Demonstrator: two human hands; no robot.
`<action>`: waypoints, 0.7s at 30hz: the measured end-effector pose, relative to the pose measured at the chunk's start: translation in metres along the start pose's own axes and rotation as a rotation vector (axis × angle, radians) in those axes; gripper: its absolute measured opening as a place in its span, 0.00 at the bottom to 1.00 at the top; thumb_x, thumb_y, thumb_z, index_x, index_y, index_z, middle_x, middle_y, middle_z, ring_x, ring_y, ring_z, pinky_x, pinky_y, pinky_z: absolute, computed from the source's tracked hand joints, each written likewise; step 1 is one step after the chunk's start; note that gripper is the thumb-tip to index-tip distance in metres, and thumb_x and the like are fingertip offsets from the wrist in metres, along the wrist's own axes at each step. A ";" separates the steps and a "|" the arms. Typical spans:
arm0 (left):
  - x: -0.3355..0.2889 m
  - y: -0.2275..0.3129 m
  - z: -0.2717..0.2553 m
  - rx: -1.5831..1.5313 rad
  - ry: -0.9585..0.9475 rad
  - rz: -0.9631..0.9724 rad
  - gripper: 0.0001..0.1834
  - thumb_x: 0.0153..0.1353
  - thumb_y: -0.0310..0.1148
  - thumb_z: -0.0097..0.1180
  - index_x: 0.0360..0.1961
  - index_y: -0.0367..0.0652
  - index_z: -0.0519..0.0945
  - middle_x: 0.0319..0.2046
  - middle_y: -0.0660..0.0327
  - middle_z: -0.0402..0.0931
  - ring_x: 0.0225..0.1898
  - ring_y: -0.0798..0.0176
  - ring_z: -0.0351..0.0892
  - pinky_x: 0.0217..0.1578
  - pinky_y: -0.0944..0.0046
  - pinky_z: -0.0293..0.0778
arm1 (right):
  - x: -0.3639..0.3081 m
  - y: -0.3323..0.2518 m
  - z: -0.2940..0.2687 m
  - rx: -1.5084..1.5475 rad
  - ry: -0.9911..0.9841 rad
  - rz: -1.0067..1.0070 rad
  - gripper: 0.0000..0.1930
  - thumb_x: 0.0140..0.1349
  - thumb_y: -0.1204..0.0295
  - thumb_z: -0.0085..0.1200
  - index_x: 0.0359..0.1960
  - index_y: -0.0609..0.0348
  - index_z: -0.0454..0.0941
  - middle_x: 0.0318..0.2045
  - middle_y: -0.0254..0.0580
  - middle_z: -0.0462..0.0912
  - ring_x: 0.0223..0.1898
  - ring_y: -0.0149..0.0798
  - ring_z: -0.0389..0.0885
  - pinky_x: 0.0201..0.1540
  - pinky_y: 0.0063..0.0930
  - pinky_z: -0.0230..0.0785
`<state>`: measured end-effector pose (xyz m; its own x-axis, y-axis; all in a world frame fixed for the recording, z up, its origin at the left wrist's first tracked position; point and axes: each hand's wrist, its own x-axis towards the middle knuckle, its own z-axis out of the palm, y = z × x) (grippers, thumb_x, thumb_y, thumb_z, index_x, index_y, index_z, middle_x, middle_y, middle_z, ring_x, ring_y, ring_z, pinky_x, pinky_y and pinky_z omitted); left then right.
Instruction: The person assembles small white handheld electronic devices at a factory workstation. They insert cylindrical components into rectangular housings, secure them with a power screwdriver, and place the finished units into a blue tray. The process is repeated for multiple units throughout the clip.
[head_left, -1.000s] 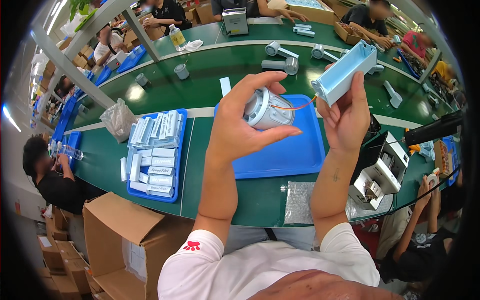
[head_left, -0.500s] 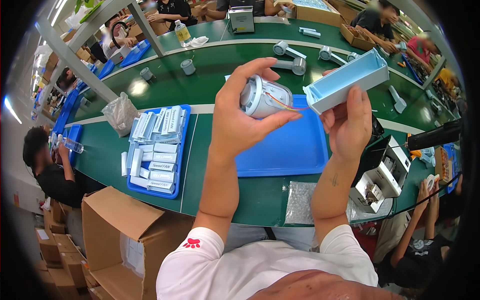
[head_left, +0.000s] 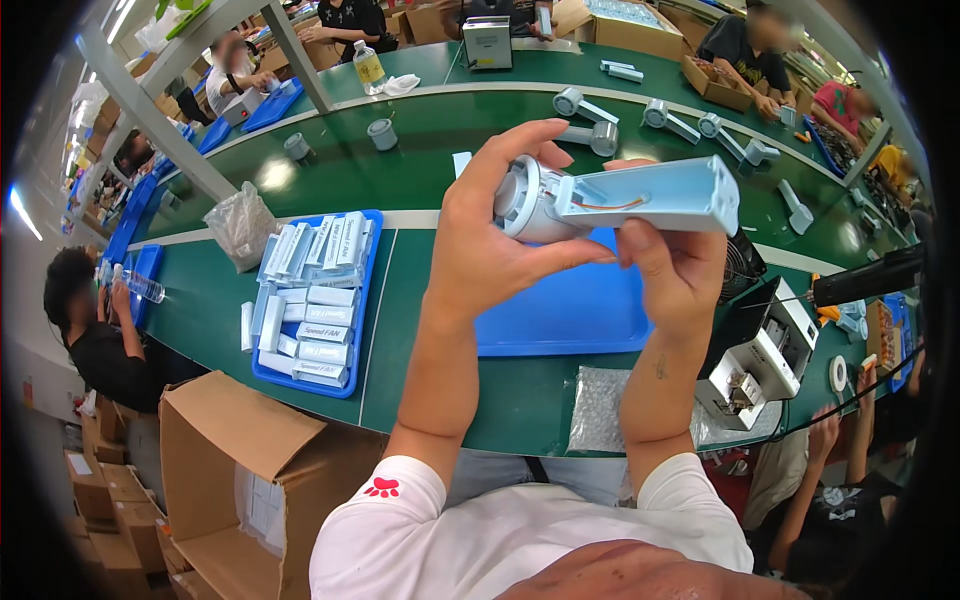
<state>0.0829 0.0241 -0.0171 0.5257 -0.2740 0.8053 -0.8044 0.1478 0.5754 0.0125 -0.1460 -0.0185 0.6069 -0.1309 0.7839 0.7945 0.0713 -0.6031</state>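
Fingers of my left hand [head_left: 462, 245] wrap round a pale round fan head [head_left: 527, 203] with a slotted rim. My right hand [head_left: 682, 275] grips a light blue, trough-shaped handle shell [head_left: 695, 188] from below, its open side facing up. The shell's left end meets the fan head; whether they are locked together I cannot tell. Thin orange-red wires [head_left: 618, 206] lie inside the trough. Beneath both hands sits a blue tray [head_left: 560, 328]. To the left, another blue tray [head_left: 366, 290] is filled with light blue handle shells [head_left: 325, 332].
Bubble wrap [head_left: 598, 412] and a benchtop machine [head_left: 765, 350] are at right. An open cardboard box [head_left: 235, 415] stands at lower left, a plastic bag [head_left: 240, 228] above the shell tray. Beyond, fan heads [head_left: 381, 134] and handled fans [head_left: 670, 120] rest on the green belt; co-workers sit around.
The handle shell has come down and been turned nearly level, its end now against the fan head. The wires, earlier stretched between the two parts, now lie inside the shell.
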 end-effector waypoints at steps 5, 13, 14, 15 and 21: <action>0.000 -0.002 0.001 0.016 0.015 0.022 0.50 0.32 0.33 0.87 0.63 0.45 0.77 0.45 0.60 0.81 0.47 0.64 0.82 0.48 0.64 0.79 | 0.002 0.002 0.003 -0.164 -0.048 -0.103 0.12 0.61 0.78 0.67 0.46 0.65 0.87 0.48 0.48 0.88 0.40 0.31 0.85 0.41 0.23 0.78; 0.000 0.000 0.000 0.048 -0.047 0.027 0.48 0.37 0.30 0.85 0.64 0.43 0.76 0.46 0.59 0.81 0.48 0.64 0.82 0.50 0.64 0.78 | 0.002 -0.006 -0.004 -0.275 -0.077 -0.120 0.12 0.60 0.77 0.67 0.46 0.64 0.86 0.45 0.45 0.89 0.32 0.29 0.84 0.33 0.20 0.74; 0.000 0.000 -0.001 0.064 -0.075 0.037 0.48 0.39 0.29 0.85 0.65 0.40 0.75 0.47 0.58 0.81 0.49 0.65 0.81 0.51 0.65 0.78 | 0.002 -0.009 -0.005 -0.294 -0.090 -0.106 0.12 0.60 0.76 0.67 0.46 0.64 0.86 0.44 0.45 0.89 0.31 0.28 0.84 0.32 0.20 0.74; 0.000 0.000 -0.001 0.074 -0.091 0.045 0.48 0.39 0.30 0.85 0.64 0.40 0.75 0.47 0.58 0.81 0.49 0.65 0.82 0.51 0.64 0.78 | 0.001 -0.010 -0.006 -0.302 -0.099 -0.097 0.12 0.60 0.76 0.67 0.46 0.64 0.86 0.44 0.44 0.89 0.30 0.28 0.83 0.32 0.20 0.74; 0.000 -0.003 -0.002 0.093 -0.128 0.074 0.46 0.38 0.29 0.84 0.63 0.41 0.77 0.51 0.56 0.81 0.51 0.61 0.82 0.53 0.62 0.78 | -0.001 -0.008 -0.007 -0.343 -0.107 -0.103 0.12 0.61 0.75 0.68 0.46 0.64 0.86 0.42 0.43 0.89 0.28 0.27 0.82 0.31 0.20 0.73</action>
<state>0.0858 0.0258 -0.0181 0.4290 -0.3849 0.8172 -0.8649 0.0857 0.4945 0.0055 -0.1534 -0.0159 0.5375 -0.0142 0.8431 0.8086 -0.2749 -0.5202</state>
